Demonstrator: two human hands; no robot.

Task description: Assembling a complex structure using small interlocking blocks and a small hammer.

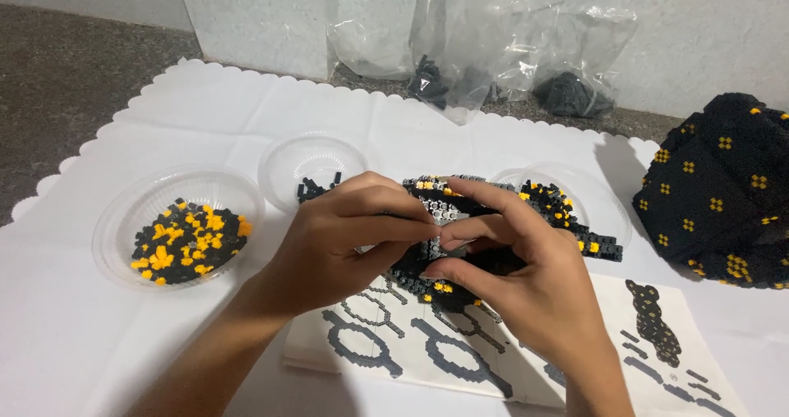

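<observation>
My left hand (345,240) and my right hand (518,273) meet over a black, grey and yellow brick assembly (448,207) in the middle of the view. Both hands grip it, fingertips pinching at its grey top centre. Much of the assembly is hidden behind my fingers; a black strip with yellow studs (600,246) sticks out to the right. Under the hands lies a printed instruction sheet (427,351) with ring-shaped diagrams.
A clear bowl (115,220) of black and yellow bricks stands at left. A second clear bowl (283,162) holds few black pieces; a third (608,203) is behind my right hand. A large built black-and-yellow block (723,191) sits far right. Plastic bags (493,64) lean against the wall.
</observation>
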